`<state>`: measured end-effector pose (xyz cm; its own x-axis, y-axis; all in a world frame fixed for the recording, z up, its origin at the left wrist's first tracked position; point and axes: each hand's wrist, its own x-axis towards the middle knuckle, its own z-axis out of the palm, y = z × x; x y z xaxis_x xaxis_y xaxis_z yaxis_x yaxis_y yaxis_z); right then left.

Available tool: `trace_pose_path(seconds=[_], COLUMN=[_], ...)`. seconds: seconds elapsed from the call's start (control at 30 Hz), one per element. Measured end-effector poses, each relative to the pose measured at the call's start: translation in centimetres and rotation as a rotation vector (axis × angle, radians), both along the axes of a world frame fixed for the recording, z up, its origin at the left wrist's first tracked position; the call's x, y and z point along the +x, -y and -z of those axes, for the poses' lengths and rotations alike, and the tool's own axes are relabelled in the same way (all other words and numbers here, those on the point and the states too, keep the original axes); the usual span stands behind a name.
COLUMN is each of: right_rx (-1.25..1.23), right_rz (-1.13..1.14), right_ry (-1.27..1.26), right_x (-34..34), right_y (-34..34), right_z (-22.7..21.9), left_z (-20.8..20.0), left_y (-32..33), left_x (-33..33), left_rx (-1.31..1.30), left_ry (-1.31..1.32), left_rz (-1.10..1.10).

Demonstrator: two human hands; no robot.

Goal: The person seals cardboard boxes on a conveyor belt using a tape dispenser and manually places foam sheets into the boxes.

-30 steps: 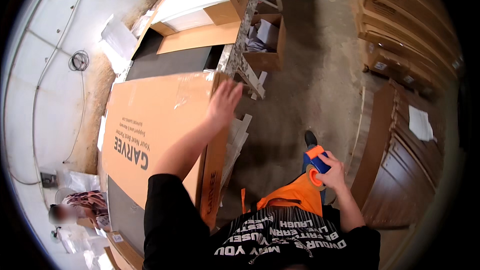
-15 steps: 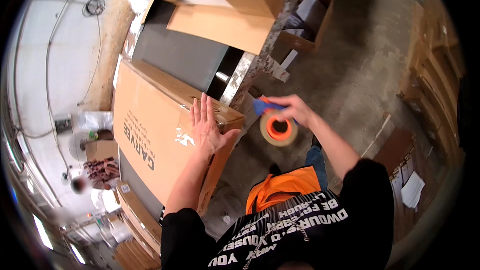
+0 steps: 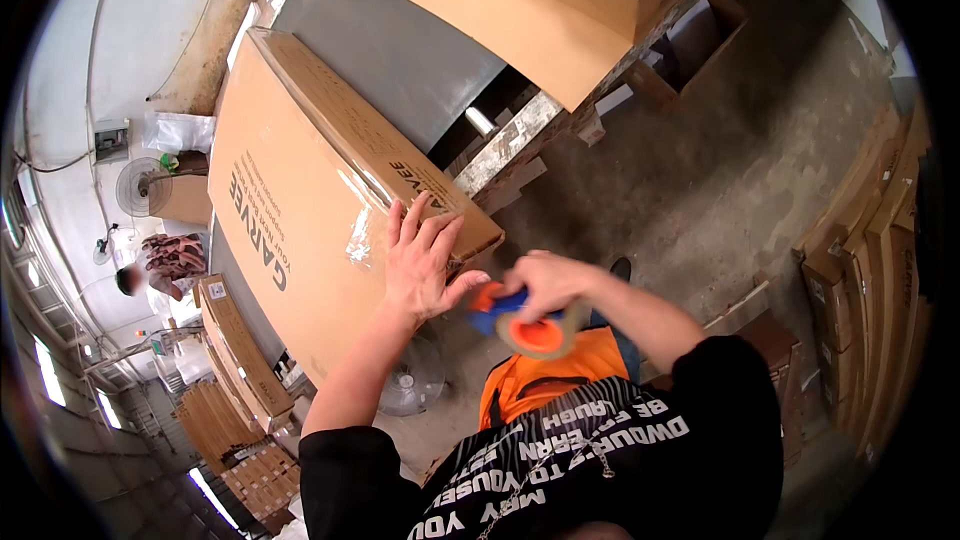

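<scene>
A large brown cardboard box [image 3: 300, 190] lies on the conveyor to my left, with strips of clear tape along its upper edge and near its corner. My left hand [image 3: 420, 265] rests on the box by that near corner, fingers spread and stretched out, holding nothing. Just to its right, my right hand [image 3: 548, 285] grips a blue and orange tape dispenser [image 3: 492, 312] carrying a roll of tape on an orange core. The dispenser is blurred by motion, its head beside my left thumb; I cannot tell whether it touches the box.
Beyond the box runs the dark conveyor belt [image 3: 390, 50] with an open carton [image 3: 520, 0] on it. Stacked flat cartons [image 3: 870, 280] stand at the right. A floor fan [image 3: 412, 380] is below the box. Another person [image 3: 170, 265] is at the far left.
My right hand has brought the tape dispenser down and left, close to the box corner. My left hand stays on the box, its fingers now more bent. The whole view has shifted.
</scene>
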<state>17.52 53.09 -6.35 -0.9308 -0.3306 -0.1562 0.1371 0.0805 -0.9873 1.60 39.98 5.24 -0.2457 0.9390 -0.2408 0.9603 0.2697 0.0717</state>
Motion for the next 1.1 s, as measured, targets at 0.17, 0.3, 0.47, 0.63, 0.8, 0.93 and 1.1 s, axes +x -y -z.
trace_pose_path(seconds=[0.17, 0.3, 0.47, 0.63, 0.8, 0.93, 1.1], right_rx=[0.473, 0.258, -0.556, -0.557, -0.294, -0.022, 0.364], right_rz=[-0.328, -0.315, 0.396, 0.228, -0.219, -0.234, -0.236], right_ry=[-0.266, -0.064, 0.234, 0.163, 0.187, -0.052, -0.374], right_x=[-4.0, -1.8, -0.6, -12.5, -11.8, -5.0, -5.9], right_y=[3.8, 2.9, -8.4, -11.3, -9.2, -3.8, 9.7], right_z=[-5.8, -0.4, 4.1, 4.5, 3.2, 4.0, -0.7], left_z=[0.1, 0.6, -0.2, 0.2, -0.3, -0.2, -0.1], left_y=[-0.7, 0.0, 0.0, 0.2, 0.3, 0.4, -0.7], left_x=[-0.6, -1.3, -1.5, -2.0, -2.0, -2.3, -2.6], left_rx=[0.101, 0.091, 0.046, 0.155, 0.034, 0.027, 0.132], left_ry=[0.023, -0.008, -0.047, -0.004, -0.014, 0.027, 0.023], left_rz=[0.028, 0.005, -0.010, 0.016, 0.007, -0.017, 0.041])
